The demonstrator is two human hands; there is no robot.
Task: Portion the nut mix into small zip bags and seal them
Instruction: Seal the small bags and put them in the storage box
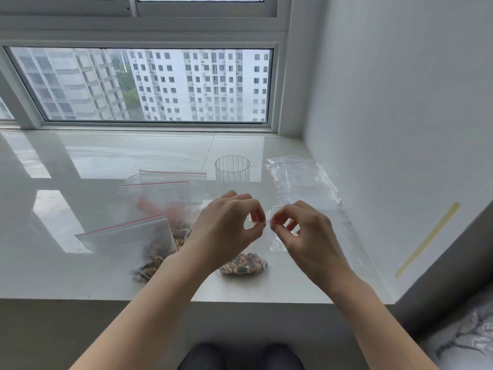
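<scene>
Currently both hands pinch the top edge of a small zip bag (pixel 246 259) that stands on the white sill (pixel 80 276), near its front edge. Left hand (pixel 226 222) has thumb and forefinger closed on the zip strip; right hand (pixel 301 231) does the same just beside it, fingertips nearly touching. Nut mix (pixel 244 264) sits in the bottom of this bag, a small portion, mixed dark and tan pieces.

Looks like the sealing step, pressing the strip shut from the middle. Cannot tell how much of the zip is already closed; the plastic is clear and the strip reads only as a thin line between the fingers.

To the left, three red-striped zip bags: one lying bag (pixel 138 244) with nuts, and two standing behind it (pixel 157 193), contents blurred. A ribbed clear cup (pixel 232 169) stands behind the hands, looks empty. A stack of empty bags (pixel 301 180) lies at right by the wall.

Risks:
- Zip tracks misaligned under the pinch, leaving a gap, nuts leak later.
- Bag is only propped by the grip; letting go early could tip it and spill if unsealed.
- Trapped air could puff the bag and pop the seal.
- Left forearm is close to the lying bag, could nudge it.
</scene>
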